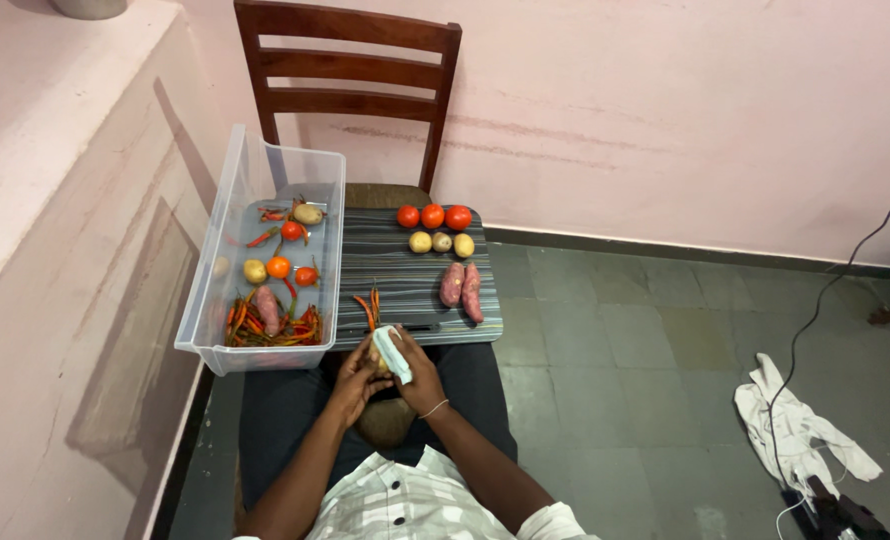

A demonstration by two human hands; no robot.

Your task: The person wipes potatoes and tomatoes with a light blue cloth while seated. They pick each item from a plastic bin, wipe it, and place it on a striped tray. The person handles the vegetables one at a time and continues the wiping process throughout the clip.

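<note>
At the far left runs a pale pink ledge [55, 130] with a smooth plastered face. Beside it sits a clear plastic bin [227, 215], rectangular and thin-walled, holding red chillies [265, 325], small tomatoes, a potato and a sweet potato in a loose heap. Just right of the bin lies a grey striped board [395, 265], flat and ribbed in look, resting across the person's lap in front of a dark wooden chair [350, 70]. On the board a few thin chillies [368, 305] lie near its front edge, then two pinkish sweet potatoes [462, 284] side by side, three round pale potatoes [442, 242] in a row and three glossy red tomatoes [433, 216] behind them. Below the board's front edge, the left hand [355, 380] is curled around a small brownish vegetable [378, 362], mostly hidden, while the right hand [420, 380] grips a white peeler [393, 355] laid against it. Farther right stretch grey floor tiles, a crumpled white cloth [800, 425] and a black cable [825, 300].
</note>
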